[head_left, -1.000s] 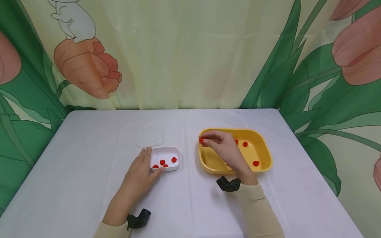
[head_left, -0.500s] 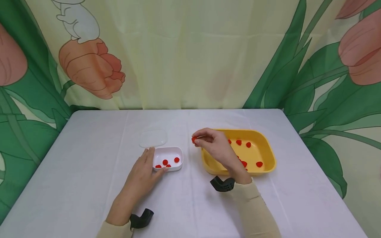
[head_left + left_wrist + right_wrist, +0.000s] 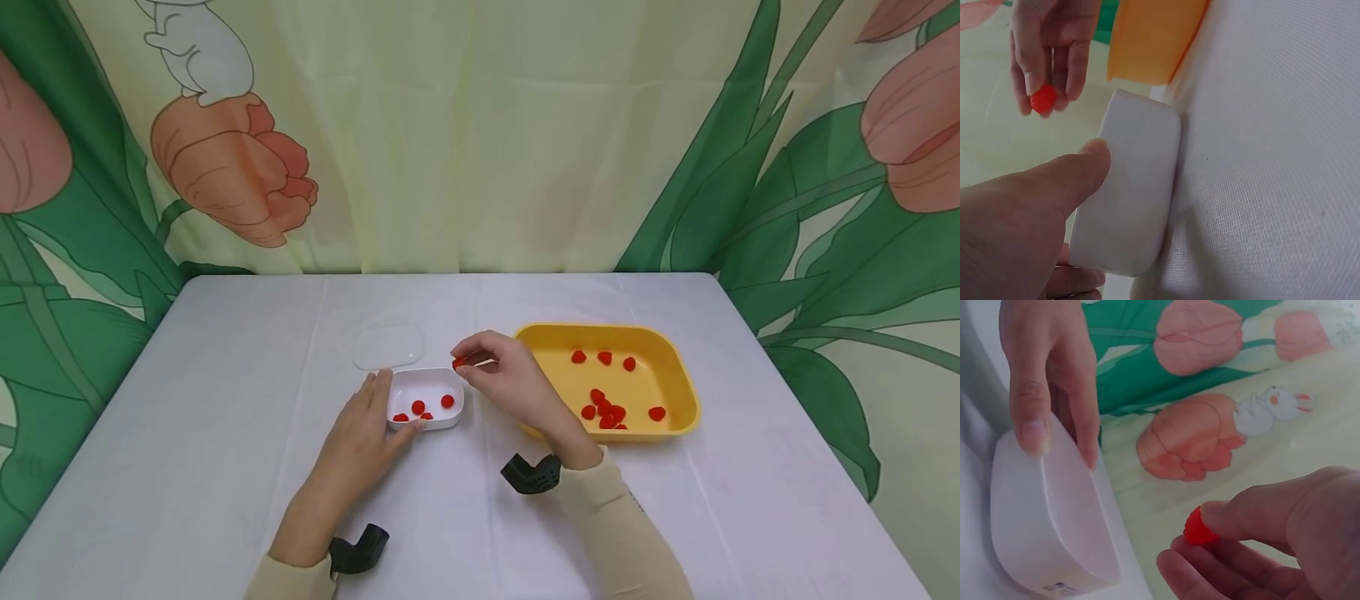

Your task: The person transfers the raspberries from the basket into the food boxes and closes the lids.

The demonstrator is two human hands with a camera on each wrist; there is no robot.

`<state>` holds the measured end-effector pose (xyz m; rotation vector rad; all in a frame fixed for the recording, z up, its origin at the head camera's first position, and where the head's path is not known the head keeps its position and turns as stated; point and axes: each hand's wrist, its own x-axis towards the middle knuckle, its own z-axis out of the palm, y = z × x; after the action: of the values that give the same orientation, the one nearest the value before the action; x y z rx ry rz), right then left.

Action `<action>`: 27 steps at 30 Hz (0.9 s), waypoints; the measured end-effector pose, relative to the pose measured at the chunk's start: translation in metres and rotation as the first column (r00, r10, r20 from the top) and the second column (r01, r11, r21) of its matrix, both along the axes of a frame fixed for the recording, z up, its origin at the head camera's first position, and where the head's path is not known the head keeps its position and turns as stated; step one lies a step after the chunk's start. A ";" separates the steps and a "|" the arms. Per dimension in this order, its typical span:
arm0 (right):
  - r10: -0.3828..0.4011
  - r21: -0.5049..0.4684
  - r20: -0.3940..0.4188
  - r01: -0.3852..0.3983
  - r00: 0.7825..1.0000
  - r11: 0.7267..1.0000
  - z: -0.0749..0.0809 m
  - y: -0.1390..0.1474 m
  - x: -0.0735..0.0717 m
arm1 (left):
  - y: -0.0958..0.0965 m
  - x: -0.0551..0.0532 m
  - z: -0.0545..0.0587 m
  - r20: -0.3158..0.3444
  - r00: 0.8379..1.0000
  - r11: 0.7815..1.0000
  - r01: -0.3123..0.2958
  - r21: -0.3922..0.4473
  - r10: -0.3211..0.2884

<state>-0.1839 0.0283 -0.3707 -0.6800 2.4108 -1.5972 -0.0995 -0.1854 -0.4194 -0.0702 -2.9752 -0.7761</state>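
Observation:
My left hand (image 3: pixel 360 439) holds the left end of a small white box (image 3: pixel 453 419), thumb on the near wall and fingers at the far side. Inside the box lie several red raspberries (image 3: pixel 417 407). Between the thumb and fingers of my right hand (image 3: pixel 513 383) is one bumpy red raspberry (image 3: pixel 1199 527). That hand hovers just right of the white box, above its rim and apart from it. In the left wrist view the pinched raspberry (image 3: pixel 1043 99) shows at the fingertips. More raspberries (image 3: pixel 603 408) lie in a yellow tray (image 3: pixel 678 367) on the right.
A clear lid (image 3: pixel 388 347) lies flat on the white-covered table (image 3: pixel 247 400), behind the white box. At the table's back hangs a curtain (image 3: pixel 465 167) printed with tulips and a rabbit.
My right hand has moved left from over the yellow tray to beside the white box, carrying the raspberry. More raspberries in the tray are uncovered. My left hand stays on the box.

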 end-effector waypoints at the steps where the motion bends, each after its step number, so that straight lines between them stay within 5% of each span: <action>1: 0.001 0.005 -0.008 0.000 1.000 1.000 -0.001 -0.002 0.001 | 0.000 0.000 0.000 -0.001 1.000 1.000 0.002 -0.001 -0.002; 27: 0.105 0.142 -0.117 -0.088 0.988 0.986 -0.026 -0.035 0.010 | 0.000 -0.001 -0.001 -0.021 1.000 1.000 0.014 -0.005 -0.014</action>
<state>-0.1738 -0.0068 -0.3964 -0.8792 2.5030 -1.3769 -0.1003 -0.1858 -0.4205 -0.0987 -2.9604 -0.7645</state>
